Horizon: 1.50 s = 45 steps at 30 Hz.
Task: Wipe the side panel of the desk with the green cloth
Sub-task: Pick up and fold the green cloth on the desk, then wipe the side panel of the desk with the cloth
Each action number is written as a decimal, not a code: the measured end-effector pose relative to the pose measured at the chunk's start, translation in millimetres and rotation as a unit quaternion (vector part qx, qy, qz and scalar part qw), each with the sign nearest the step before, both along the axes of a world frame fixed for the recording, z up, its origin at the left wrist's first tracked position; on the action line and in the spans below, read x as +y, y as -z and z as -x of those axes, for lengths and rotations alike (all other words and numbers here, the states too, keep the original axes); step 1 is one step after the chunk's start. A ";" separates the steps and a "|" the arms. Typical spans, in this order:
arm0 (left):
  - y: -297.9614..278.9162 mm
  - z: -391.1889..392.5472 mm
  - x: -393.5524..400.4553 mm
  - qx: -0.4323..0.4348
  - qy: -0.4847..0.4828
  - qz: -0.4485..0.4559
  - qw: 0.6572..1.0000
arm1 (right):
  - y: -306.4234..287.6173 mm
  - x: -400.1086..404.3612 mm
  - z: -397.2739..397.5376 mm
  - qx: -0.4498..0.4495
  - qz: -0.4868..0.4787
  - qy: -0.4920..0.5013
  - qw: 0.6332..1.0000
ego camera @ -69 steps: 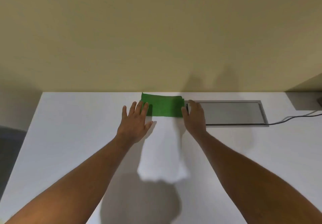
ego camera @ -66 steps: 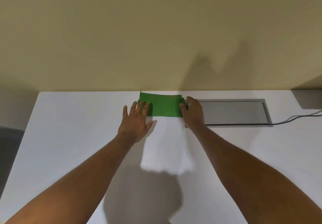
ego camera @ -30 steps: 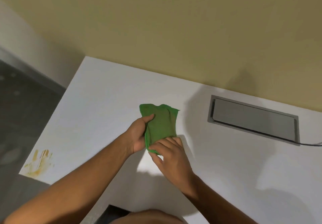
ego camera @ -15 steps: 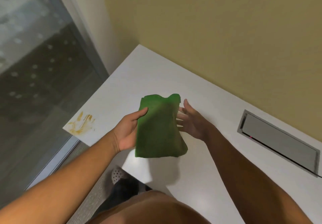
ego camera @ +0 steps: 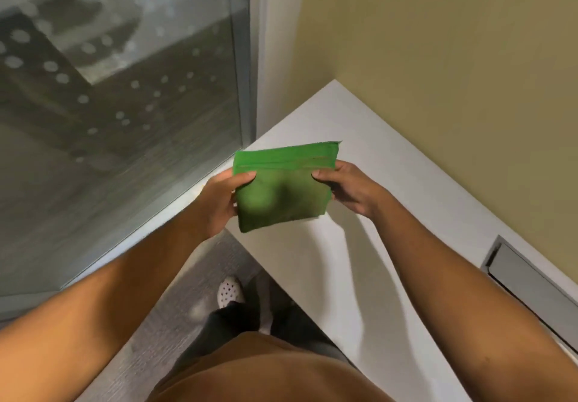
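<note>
A folded green cloth [ego camera: 281,189] hangs in the air above the near left corner of the white desk [ego camera: 391,189]. My left hand [ego camera: 215,204] grips the cloth's left edge, thumb on top. My right hand [ego camera: 350,189] holds its right edge the same way. The cloth covers the desk's corner, and the desk's side panel is hidden from this angle.
A glass partition [ego camera: 119,104] with a metal frame runs along the left, close to the desk's end. A grey cable hatch [ego camera: 531,289] is set into the desk at the right. A beige wall [ego camera: 453,57] backs the desk. My legs and a white shoe [ego camera: 230,292] stand on grey floor.
The cloth has been lifted off the desk and carried left to the desk's end. The right hand, open half a second ago, now grips the cloth. The view has turned left and down.
</note>
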<state>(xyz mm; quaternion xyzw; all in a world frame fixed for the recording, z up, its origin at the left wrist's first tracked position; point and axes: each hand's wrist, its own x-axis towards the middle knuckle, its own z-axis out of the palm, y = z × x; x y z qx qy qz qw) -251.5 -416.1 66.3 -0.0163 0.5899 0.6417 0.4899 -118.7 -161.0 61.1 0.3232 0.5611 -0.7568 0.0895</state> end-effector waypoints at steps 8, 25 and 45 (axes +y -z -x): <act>6.9 42.0 -14.1 0.206 -0.026 0.074 0.975 | -14.5 6.0 56.0 -0.033 -0.171 -0.055 0.983; 155.1 -165.9 -29.9 0.588 0.120 0.295 0.744 | 116.1 26.9 -30.9 0.079 -0.548 -0.295 0.779; 200.4 -171.1 44.2 0.310 -0.296 0.355 0.831 | 177.6 -123.9 143.5 0.117 -0.674 -0.416 0.599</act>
